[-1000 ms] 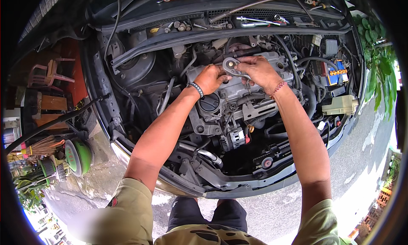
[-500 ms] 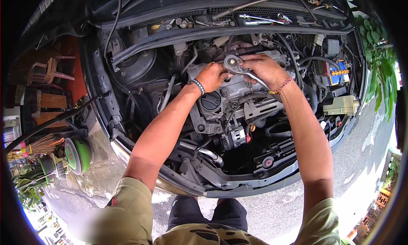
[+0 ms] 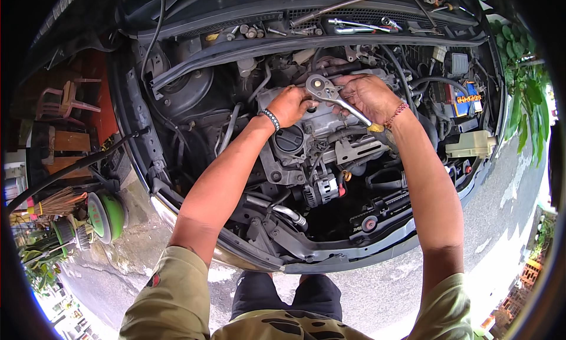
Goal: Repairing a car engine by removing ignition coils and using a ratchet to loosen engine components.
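Head view: ratchet (image 3: pixel 323 88) partly hides the engine (image 3: pixel 333 121), black cap (image 3: pixel 289 138) nearby.

Got a ratchet (image 3: pixel 323 88) over the engine (image 3: pixel 336 119), right hand (image 3: pixel 372 98) on it, left hand (image 3: pixel 290 107) at its head, tools (image 3: pixel 356 30) scattered up behind.

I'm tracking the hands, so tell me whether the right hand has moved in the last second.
Yes: the right hand has shifted slightly rightward, away from the round black cap, uncovering more of the ratchet wrench.
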`<state>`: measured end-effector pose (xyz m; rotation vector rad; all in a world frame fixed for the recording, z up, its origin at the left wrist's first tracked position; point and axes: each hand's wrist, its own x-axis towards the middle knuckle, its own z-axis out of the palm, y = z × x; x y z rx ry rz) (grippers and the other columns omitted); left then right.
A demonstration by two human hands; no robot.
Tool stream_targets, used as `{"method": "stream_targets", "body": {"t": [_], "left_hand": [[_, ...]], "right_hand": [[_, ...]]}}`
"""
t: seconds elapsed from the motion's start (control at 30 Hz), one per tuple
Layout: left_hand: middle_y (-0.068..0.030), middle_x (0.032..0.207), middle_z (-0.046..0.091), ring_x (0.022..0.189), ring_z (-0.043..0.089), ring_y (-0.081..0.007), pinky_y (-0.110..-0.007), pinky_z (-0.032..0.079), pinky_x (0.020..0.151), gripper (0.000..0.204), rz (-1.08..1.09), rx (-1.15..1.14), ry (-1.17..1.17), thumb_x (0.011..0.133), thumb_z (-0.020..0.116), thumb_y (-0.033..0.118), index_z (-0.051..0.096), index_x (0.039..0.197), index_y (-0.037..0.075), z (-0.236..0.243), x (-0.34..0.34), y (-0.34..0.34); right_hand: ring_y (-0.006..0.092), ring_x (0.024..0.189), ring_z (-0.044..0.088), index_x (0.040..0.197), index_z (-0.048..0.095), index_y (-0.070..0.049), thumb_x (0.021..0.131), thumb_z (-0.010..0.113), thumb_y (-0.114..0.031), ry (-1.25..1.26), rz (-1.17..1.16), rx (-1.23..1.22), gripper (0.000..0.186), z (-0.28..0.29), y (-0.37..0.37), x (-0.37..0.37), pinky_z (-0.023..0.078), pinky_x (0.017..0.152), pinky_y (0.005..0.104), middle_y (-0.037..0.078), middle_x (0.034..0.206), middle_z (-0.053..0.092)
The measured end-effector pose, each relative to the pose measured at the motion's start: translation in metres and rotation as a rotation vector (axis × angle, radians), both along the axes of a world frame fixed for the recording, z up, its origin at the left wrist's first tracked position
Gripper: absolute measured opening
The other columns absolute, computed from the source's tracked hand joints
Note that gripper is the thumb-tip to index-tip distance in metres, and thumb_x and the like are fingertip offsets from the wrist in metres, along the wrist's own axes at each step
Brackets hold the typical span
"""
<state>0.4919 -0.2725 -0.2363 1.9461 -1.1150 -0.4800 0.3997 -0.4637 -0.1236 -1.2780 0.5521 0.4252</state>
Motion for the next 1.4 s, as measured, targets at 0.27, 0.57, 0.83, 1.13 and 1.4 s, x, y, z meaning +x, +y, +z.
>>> {"method": "stream_targets", "body": {"t": [0.27, 0.57, 0.83, 1.13, 1.4], "left_hand": [[-0.0206, 0.095, 0.068, 0.091, 0.064, -0.039, -0.04, 0.051, 0.081, 0.018, -0.041, -0.014, -0.072, 0.089, 0.064, 0.012, 0.067, 0.105, 0.003, 0.001, 0.001, -0.003], [-0.0213, 0.094, 0.068, 0.09, 0.065, -0.0385, -0.04, 0.051, 0.08, 0.016, -0.015, -0.02, -0.014, 0.088, 0.065, 0.011, 0.067, 0.101, 0.001, 0.006, -0.004, -0.005], [-0.0174, 0.084, 0.071, 0.077, 0.069, -0.0317, -0.036, 0.053, 0.071, 0.019, 0.065, -0.026, 0.046, 0.083, 0.073, 0.014, 0.071, 0.093, -0.001, 0.011, -0.009, -0.006], [-0.0171, 0.082, 0.071, 0.076, 0.07, -0.0294, -0.037, 0.053, 0.071, 0.032, 0.062, 0.009, 0.215, 0.075, 0.081, 0.027, 0.071, 0.09, 0.0, 0.006, 0.01, -0.003], [-0.0228, 0.08, 0.067, 0.08, 0.066, -0.0386, -0.042, 0.051, 0.073, 0.032, 0.057, 0.084, -0.083, 0.078, 0.079, 0.029, 0.07, 0.091, 0.0, 0.027, 0.001, -0.014]], "right_hand": [[0.0209, 0.074, 0.067, 0.129, 0.054, 0.005, 0.089, 0.047, -0.003, 0.016, 0.105, -0.164, 0.042, 0.009, 0.001, 0.002, 0.052, 0.064, 0.0314, 0.017, 0.094, 0.069], [0.0184, 0.067, 0.068, 0.121, 0.059, 0.004, 0.091, 0.053, -0.012, -0.029, 0.142, -0.24, 0.035, -0.007, -0.001, 0.001, 0.054, 0.057, 0.029, 0.013, 0.095, 0.07], [0.0231, 0.076, 0.07, 0.126, 0.06, 0.0, 0.09, 0.06, -0.027, -0.151, 0.394, -0.799, 0.045, 0.0, 0.009, 0.007, 0.054, 0.072, 0.0348, 0.016, 0.105, 0.069], [0.0373, 0.112, 0.06, 0.123, 0.061, 0.001, 0.084, 0.062, -0.055, -0.44, 0.347, -1.254, 0.068, -0.01, 0.03, 0.008, 0.046, 0.099, 0.0405, 0.024, 0.117, 0.064], [0.0385, 0.107, 0.063, 0.122, 0.06, 0.003, 0.085, 0.062, -0.053, -0.387, 0.437, -1.17, 0.067, -0.015, 0.017, 0.012, 0.048, 0.098, 0.0404, 0.024, 0.114, 0.065]]}}
